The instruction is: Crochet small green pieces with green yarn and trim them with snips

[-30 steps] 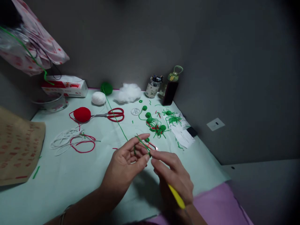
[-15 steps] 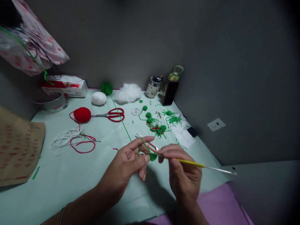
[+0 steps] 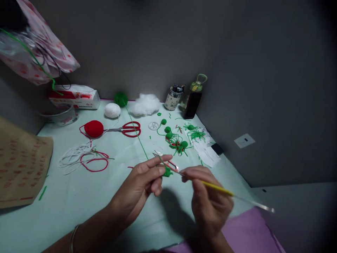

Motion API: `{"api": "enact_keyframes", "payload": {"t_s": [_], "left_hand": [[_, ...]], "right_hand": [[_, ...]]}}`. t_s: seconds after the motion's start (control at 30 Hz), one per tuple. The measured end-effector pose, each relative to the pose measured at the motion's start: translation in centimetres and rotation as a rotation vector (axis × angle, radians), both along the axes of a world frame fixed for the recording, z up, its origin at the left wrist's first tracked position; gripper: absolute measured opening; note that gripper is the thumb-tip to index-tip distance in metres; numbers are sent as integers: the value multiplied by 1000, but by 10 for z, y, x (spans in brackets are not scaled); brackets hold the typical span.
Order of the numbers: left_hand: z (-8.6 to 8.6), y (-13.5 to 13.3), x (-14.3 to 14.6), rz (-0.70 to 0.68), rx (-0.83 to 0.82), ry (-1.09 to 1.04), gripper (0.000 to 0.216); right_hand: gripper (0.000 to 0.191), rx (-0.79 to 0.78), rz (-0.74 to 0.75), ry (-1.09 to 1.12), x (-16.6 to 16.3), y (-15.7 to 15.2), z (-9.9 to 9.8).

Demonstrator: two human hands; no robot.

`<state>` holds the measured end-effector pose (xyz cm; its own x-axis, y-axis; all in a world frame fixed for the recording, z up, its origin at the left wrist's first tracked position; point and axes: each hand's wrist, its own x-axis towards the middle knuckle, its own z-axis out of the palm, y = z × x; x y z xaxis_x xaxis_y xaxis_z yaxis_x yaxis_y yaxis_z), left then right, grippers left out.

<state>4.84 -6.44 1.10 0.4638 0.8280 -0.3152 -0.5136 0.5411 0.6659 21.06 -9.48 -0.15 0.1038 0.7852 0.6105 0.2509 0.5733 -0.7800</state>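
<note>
Our left hand pinches one green crochet piece, between our hands; right hand grips one yellow hook. Left to right: one red ball, one white ball, one green yarn ball. Tablecloth spreads wide leftward; edge near our right hand.

I see dim light, smooth dark grey walls across the top, and a flat pale green table at the bottom.
</note>
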Motion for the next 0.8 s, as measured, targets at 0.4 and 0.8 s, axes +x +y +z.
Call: {"api": "enact_keyframes", "payload": {"t_s": [0.4,0.8], "left_hand": [[1,-4,2,34,123,73,48],[5,-2,2,77,124,94,46]], "right_hand": [[42,106,-13,-335,-4,-3,-2],[18,-229,122,259,-8,12,-2]]}}
